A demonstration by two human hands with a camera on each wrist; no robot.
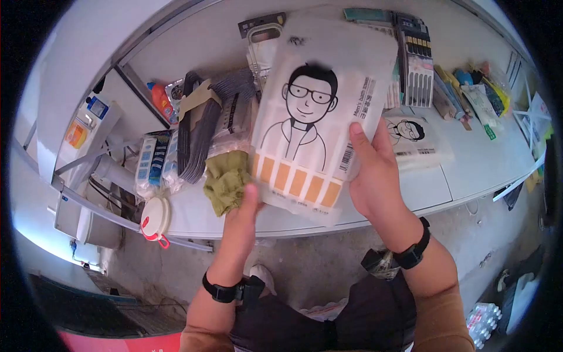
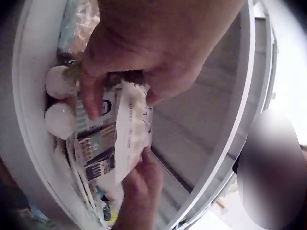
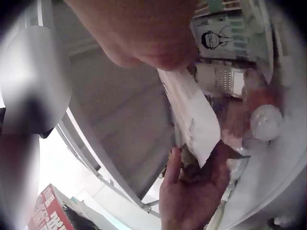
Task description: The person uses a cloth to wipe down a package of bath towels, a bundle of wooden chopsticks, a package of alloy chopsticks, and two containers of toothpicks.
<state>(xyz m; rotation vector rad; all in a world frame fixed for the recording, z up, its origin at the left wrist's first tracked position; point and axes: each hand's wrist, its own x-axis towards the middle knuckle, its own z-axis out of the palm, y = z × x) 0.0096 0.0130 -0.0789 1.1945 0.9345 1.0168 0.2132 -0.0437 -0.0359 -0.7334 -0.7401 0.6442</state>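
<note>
Our right hand pinches the right edge of the white package, which lies ahead and left of that hand, its long axis pointing away from us, far end leaning right. Our left hand grips the green cloth just beside the package's near-left corner.

a white shelf runs across the scene, with a pale wall on its far side. grey floor shows on the near side, a red surface sits near left, and bright light falls at left.
</note>
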